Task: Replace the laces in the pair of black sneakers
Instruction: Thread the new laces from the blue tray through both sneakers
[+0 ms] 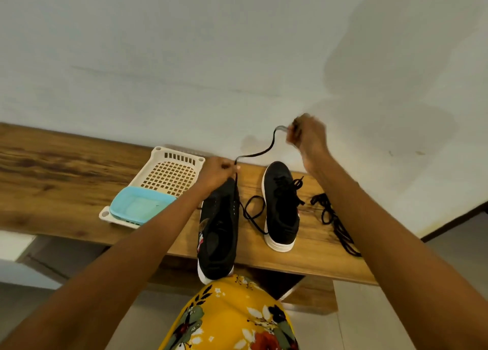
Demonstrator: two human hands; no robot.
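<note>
Landmark: wooden shelf (66, 180) along the white wall (184, 59).

Left sneaker (217, 230): black with a white sole, lying lengthwise on the shelf, its heel hanging over the near edge above the yellow floral clothing (232, 318). Eyelets look mostly unlaced.

Left hand (215, 174): over that sneaker's toe end, fingers curled and pinching a black lace (260, 152). From the pinch the lace rises to the right hand, and another stretch drops down to the sneaker.

Right hand (307, 135): raised above the shelf, in front of the wall, fingers closed around the other end of the same lace. It is motion-blurred, so the exact finger positions are unclear.

Right sneaker (281, 207): upright on the shelf just right of the left one, and laced. A loose black lace end loops onto the shelf between the two sneakers.

Spare laces (334, 222): a black tangle on the shelf right of the right sneaker, partly behind the right forearm.

Left of the sneakers on the shelf: a cream basket tray (169, 174), with a light blue container (140, 208) sitting on its near end.
</note>
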